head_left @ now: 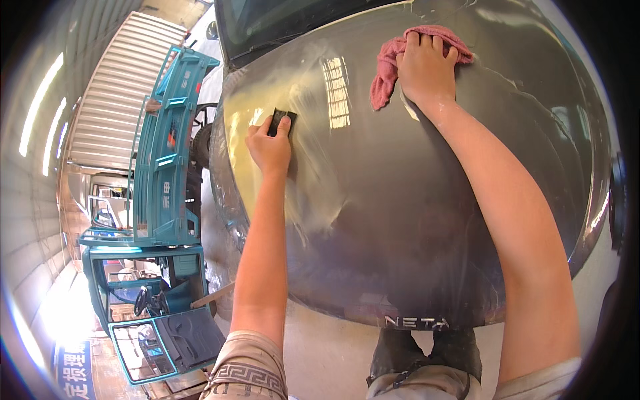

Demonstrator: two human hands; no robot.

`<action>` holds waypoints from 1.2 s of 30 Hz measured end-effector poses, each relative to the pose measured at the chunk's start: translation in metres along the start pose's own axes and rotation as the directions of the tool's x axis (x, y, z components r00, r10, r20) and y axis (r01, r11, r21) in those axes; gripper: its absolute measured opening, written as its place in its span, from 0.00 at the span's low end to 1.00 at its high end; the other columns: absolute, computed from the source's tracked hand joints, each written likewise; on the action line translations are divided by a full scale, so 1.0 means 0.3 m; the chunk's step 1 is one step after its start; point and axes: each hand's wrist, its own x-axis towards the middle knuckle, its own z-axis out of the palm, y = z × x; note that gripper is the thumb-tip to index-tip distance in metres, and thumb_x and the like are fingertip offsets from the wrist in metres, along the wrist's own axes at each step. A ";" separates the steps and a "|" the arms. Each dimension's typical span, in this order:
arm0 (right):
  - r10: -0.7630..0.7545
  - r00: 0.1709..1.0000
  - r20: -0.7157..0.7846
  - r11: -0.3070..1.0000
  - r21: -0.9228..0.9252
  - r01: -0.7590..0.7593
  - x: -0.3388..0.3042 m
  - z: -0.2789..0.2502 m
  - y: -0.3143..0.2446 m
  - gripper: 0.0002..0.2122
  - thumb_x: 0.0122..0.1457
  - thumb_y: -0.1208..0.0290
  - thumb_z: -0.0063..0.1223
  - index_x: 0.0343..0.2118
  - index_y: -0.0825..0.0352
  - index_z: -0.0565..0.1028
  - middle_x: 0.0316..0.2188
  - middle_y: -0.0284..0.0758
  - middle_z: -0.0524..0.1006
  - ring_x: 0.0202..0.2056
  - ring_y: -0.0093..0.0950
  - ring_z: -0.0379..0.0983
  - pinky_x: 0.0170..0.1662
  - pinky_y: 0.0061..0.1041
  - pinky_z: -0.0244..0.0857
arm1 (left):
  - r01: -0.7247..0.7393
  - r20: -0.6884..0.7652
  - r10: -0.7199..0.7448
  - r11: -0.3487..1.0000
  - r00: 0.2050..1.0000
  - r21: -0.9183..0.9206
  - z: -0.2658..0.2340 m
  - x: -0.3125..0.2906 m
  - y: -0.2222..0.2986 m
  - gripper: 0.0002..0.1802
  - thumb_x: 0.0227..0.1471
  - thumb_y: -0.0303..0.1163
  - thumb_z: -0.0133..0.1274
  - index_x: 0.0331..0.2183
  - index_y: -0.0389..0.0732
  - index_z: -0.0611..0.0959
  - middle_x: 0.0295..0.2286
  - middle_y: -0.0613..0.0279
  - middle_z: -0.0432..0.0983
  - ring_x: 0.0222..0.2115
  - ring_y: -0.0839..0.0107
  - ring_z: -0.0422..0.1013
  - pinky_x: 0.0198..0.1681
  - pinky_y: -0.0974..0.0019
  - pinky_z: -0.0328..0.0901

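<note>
A dark grey car hood (400, 220) spreads out below me, with a yellowish, chalky patch (303, 177) on its left part. My left hand (269, 148) grips a small black pad (283, 123), perhaps a sanding block, against the upper part of this patch. On the far right side of the hood, my right hand (427, 70) presses a crumpled pink cloth (385, 70), with its fingers curled over it. Pale wet-looking streaks run over the hood near both hands.
The windshield (267, 27) borders the hood at the far left. Beyond the car's left side stands a teal cargo truck (167, 147) with a cab (150, 300). A ribbed pale wall panel (113, 100) rises behind it. My legs (393, 353) are close to the hood's front edge.
</note>
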 end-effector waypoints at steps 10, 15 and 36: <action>0.048 0.999 0.026 0.997 -0.063 -0.046 0.000 0.018 0.072 0.20 0.72 0.61 0.50 0.61 0.65 0.74 0.56 0.37 0.79 0.62 0.36 0.70 0.63 0.55 0.58 | 0.003 0.063 0.000 0.999 0.998 -0.044 -0.180 -0.615 0.172 0.30 0.55 0.44 0.73 0.52 0.32 0.89 0.38 0.50 0.77 0.45 0.48 0.70 0.54 0.48 0.65; 0.024 0.999 0.023 0.999 -0.034 -0.024 0.003 -0.007 0.010 0.20 0.72 0.60 0.50 0.61 0.65 0.74 0.58 0.39 0.78 0.63 0.37 0.69 0.65 0.55 0.57 | 0.070 -0.042 -0.068 0.997 0.997 0.041 -0.065 -0.070 -0.043 0.29 0.57 0.47 0.70 0.50 0.31 0.90 0.41 0.47 0.78 0.47 0.47 0.72 0.54 0.48 0.67; 0.009 1.000 -0.018 0.999 -0.048 -0.010 -0.009 -0.002 0.001 0.19 0.72 0.60 0.50 0.61 0.65 0.74 0.56 0.39 0.79 0.63 0.38 0.70 0.65 0.55 0.56 | 0.167 -0.008 -0.167 0.981 0.986 0.097 -0.040 0.037 -0.108 0.30 0.60 0.52 0.67 0.53 0.36 0.90 0.46 0.51 0.78 0.53 0.48 0.71 0.58 0.46 0.68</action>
